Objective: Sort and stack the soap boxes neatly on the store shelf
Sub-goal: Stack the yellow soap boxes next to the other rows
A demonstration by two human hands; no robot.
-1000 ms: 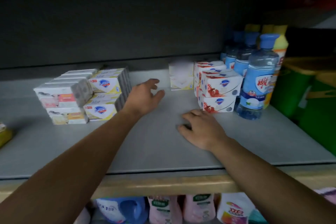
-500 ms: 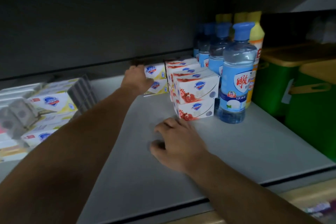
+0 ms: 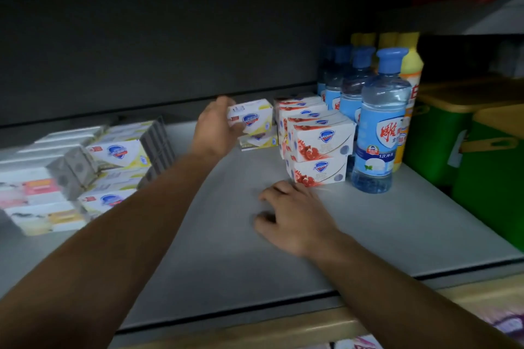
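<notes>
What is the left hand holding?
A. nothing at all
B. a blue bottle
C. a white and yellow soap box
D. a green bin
C: the left hand has its grip on a white and yellow soap box at the back of the shelf, lifted a little over another yellow box, while the right hand rests on the shelf.

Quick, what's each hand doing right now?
Left hand: gripping a yellow soap box.
Right hand: holding nothing, resting on the shelf.
</notes>
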